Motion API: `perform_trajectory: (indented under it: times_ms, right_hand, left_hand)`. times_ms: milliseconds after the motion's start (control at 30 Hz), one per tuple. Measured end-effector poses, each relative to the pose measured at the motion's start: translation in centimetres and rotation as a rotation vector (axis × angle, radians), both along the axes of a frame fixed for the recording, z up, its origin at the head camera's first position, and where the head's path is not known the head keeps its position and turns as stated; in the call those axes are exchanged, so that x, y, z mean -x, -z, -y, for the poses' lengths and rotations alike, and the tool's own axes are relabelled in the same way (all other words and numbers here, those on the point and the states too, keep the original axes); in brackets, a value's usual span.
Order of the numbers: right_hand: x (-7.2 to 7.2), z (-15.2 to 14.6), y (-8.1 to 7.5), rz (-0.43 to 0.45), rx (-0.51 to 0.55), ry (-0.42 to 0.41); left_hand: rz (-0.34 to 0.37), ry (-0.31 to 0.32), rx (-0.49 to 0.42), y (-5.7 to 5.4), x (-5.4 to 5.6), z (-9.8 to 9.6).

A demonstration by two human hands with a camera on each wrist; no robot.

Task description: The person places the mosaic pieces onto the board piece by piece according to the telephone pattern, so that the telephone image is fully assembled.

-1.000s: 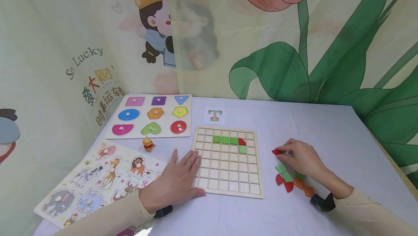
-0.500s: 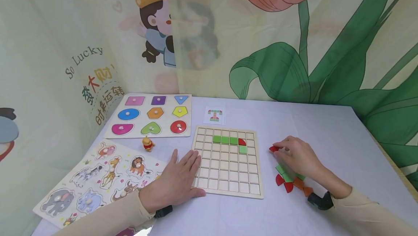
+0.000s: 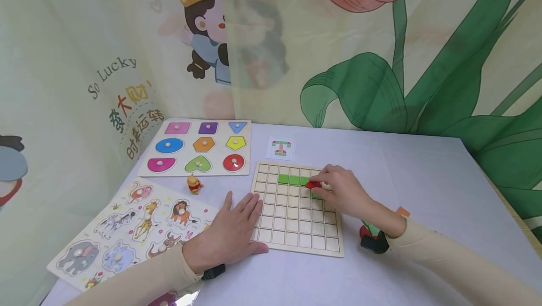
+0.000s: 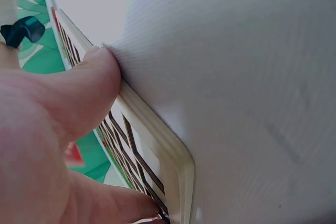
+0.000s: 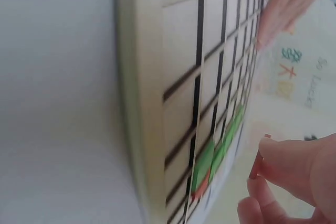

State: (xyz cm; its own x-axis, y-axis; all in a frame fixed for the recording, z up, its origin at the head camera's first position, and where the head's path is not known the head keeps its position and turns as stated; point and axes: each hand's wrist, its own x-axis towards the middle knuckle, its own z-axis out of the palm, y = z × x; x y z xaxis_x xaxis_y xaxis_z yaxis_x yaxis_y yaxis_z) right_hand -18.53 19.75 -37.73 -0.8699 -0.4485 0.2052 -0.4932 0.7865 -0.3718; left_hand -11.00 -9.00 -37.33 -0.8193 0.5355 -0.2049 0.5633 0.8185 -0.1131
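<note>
My right hand [image 3: 343, 193] is over the upper right of the wooden grid board [image 3: 279, 237]. Between thumb and fingertips it pinches a small red tile [image 5: 257, 163], which the right wrist view shows edge-on, above the board. A row of green square tiles [image 3: 294, 180] lies in the grid's cells; another green tile [image 5: 205, 163] and a red tile [image 5: 201, 184] sit beside them, partly covered by the right hand in the head view. My left hand [image 3: 230, 233] rests flat, fingers on the board's left edge and thumb at its lower corner.
A pattern card [image 3: 281, 148] lies behind the board. Loose tiles [image 3: 371, 229] are partly hidden under the right forearm. At left are a shape puzzle [image 3: 216, 155], an animal puzzle [image 3: 131, 221] and a small bear figurine [image 3: 194, 184].
My right hand has carried the red tile leftward from beside the loose tiles to above the grid board. The left hand has stayed in place on the board.
</note>
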Motion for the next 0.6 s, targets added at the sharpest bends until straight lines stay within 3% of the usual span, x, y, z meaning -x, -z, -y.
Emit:
perform_trajectory:
  times_ms: [133, 600]
  right_hand:
    - [1.1, 2.6, 0.3, -0.028, -0.027, -0.069]
    - [4.8, 9.5, -0.1, 0.017, -0.201, -0.162]
  left_hand:
    - [-0.005, -0.001, 0.003, 0.0, 0.0, 0.0]
    - [0.001, 0.001, 0.007, -0.3, 0.1, -0.2]
